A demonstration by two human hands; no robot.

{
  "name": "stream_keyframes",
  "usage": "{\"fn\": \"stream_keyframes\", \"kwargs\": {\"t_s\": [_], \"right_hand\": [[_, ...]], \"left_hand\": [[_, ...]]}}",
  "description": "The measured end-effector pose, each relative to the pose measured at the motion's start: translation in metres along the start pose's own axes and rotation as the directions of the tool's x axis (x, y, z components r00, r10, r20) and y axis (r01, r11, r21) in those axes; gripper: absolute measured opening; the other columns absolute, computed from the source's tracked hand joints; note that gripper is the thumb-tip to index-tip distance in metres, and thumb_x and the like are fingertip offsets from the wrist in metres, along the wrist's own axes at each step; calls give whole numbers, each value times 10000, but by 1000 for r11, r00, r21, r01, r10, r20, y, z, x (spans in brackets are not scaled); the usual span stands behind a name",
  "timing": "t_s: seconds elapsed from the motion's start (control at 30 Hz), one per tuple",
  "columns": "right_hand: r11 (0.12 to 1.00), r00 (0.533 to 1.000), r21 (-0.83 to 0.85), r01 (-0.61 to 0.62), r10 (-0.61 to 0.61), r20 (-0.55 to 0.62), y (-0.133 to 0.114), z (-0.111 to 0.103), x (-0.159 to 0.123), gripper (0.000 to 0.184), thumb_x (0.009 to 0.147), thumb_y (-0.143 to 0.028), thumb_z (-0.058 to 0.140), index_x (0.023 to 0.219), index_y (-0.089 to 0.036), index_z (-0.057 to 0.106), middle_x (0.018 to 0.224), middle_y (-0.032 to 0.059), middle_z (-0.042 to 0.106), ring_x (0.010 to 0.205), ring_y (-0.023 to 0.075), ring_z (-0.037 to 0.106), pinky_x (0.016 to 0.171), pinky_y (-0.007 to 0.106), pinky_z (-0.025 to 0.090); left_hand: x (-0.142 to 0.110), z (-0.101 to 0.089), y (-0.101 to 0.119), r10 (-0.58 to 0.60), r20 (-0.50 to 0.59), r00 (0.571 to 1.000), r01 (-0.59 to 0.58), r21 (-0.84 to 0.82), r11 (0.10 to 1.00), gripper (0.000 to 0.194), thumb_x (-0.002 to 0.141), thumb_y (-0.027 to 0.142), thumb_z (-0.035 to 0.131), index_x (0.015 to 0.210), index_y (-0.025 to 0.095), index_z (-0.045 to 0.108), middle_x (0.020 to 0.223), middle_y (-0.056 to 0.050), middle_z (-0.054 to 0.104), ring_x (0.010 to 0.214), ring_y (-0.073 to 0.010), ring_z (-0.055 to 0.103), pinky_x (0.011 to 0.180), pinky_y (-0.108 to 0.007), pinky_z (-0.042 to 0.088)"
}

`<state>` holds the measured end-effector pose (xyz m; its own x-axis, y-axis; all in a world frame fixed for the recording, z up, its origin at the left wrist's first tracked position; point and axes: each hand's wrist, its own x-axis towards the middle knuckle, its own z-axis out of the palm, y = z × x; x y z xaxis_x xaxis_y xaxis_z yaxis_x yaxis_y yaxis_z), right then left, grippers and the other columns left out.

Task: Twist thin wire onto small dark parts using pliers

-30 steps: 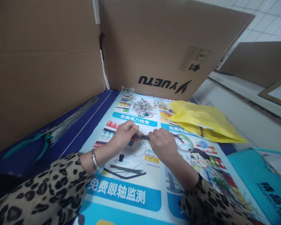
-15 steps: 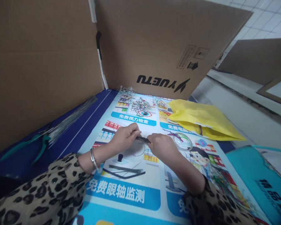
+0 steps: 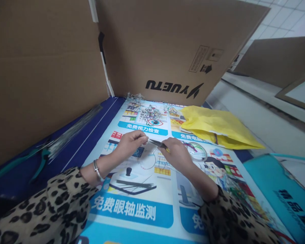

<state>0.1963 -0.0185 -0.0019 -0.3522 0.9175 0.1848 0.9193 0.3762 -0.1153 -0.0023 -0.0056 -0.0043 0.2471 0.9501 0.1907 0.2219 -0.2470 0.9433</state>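
Observation:
My right hand [image 3: 177, 152] is closed around a pair of pliers [image 3: 157, 143] with dark jaws and a bit of yellow handle showing. The jaws point left, their tips close to the fingertips of my left hand [image 3: 130, 145]. Thumb and forefinger of that left hand pinch a thin wire [image 3: 147, 168], which curves down in a loop below the pliers. Its held end is mostly hidden by the fingers. Under both hands lies a printed poster sheet [image 3: 132, 228]. Several straight thin wires [image 3: 134, 185] lie on the sheet nearer to me.
Teal-handled pliers [image 3: 38, 162] and a bundle of straight wires [image 3: 75, 132] lie at left. Tangled wire pieces [image 3: 152, 113] sit farther back. A coil [image 3: 199, 150], a yellow bag [image 3: 218, 127] and a teal pouch [image 3: 277, 189] are at right. Cardboard panels [image 3: 167, 44] stand behind.
The pliers' jaws have drawn slightly away from my left fingers, and more of the jaws and yellow handle shows. The whole view has shifted a little.

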Motion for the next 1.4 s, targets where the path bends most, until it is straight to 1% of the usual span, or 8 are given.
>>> {"fn": "stream_keyframes", "kwargs": {"t_s": [0.33,0.53,0.73,1.0,1.1,1.17,1.27,1.4], "right_hand": [[1000,1000,3,-13,12,15,-2,9,-3,250,845,-389,445,765,-190,573,770,33,586,737,141,510,611,233,309],[999,998,13,-32,32,-56,5,10,-4,232,842,-372,449,791,-189,582,791,40,586,792,157,505,675,246,326],[999,1000,42,0,1,-21,5,14,-5,262,849,-399,433,787,-192,580,781,34,586,776,148,513,662,237,327],[996,998,-74,-51,53,33,2,13,-10,229,847,-385,432,810,-211,576,815,19,616,747,145,539,567,242,274],[992,998,-111,-64,65,8,7,15,-13,190,838,-351,452,816,-213,580,817,17,615,758,149,536,574,244,271],[986,997,-146,-76,72,-28,12,17,-16,169,832,-324,461,811,-211,585,807,20,610,753,149,527,587,247,271],[978,996,-204,-41,24,-85,19,19,-21,150,826,-286,470,809,-203,594,781,31,598,748,156,505,627,261,273],[952,988,-299,64,-103,-114,25,16,-25,165,817,-178,441,788,-176,603,745,60,577,756,178,470,664,296,256]], "left_hand": [[-1,2,-8,0,43,999,-4,75,997,211,781,339,503,683,163,564,675,1,594,655,-108,529,631,-229,419],[1,1,-9,-17,28,999,16,54,998,220,789,348,489,693,162,557,693,-11,612,669,-118,557,650,-244,435],[-1,3,-8,-5,55,998,-1,115,993,206,785,330,486,677,167,553,685,-1,603,664,-112,543,638,-235,421],[-2,3,-3,-4,83,997,-15,217,976,225,796,350,468,700,172,566,663,9,586,642,-107,517,612,-230,395],[-1,2,-2,13,82,997,-34,265,964,208,799,362,463,785,184,570,712,9,587,663,-112,519,612,-234,395],[0,2,-5,40,53,998,-54,299,953,202,797,355,466,866,193,565,781,-1,596,716,-124,535,630,-240,404],[2,2,-11,81,44,996,-92,410,907,230,784,359,486,919,194,573,869,-26,585,806,-151,539,688,-266,415],[2,5,-21,107,134,985,-164,556,815,234,763,386,521,856,190,610,864,-39,564,857,-183,516,768,-307,403]]}}
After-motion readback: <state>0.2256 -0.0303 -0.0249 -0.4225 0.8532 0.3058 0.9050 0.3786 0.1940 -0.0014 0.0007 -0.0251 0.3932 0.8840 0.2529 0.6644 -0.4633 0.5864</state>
